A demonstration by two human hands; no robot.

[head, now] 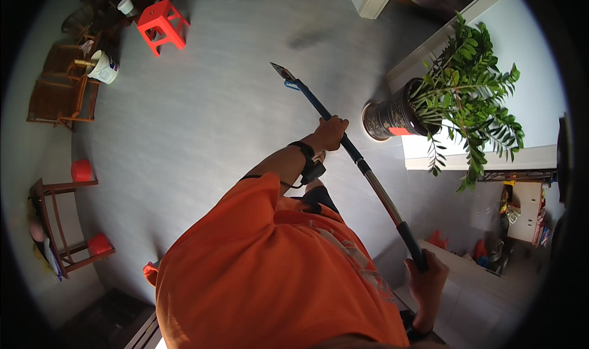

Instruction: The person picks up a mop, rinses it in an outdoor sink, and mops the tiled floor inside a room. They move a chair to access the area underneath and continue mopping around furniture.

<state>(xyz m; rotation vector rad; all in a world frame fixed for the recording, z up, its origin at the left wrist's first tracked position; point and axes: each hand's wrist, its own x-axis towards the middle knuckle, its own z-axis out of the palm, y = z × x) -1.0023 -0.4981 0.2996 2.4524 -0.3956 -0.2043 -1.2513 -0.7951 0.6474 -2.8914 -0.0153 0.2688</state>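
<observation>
A long telescoping pole (pixel 379 189) runs diagonally in front of my body, its steel middle bare between dark blue and black grip sections. My left hand (pixel 332 133) wraps around the blue upper section; a dark band and a small black device circle that wrist. Lower down, my right hand (pixel 428 273) is closed around the black end grip. At the far end is a narrow, pointed head (pixel 281 70) with a light blue loop (pixel 291 86) beside it. I cannot tell what kind of tool head it is.
A tall potted plant (pixel 464 91) in a dark decorated pot (pixel 391 112) stands to the right, by the wall. A red plastic stool (pixel 161 24), a white bucket (pixel 103 68) and wooden chairs (pixel 60 98) stand left. Grey floor (pixel 184 119) stretches ahead.
</observation>
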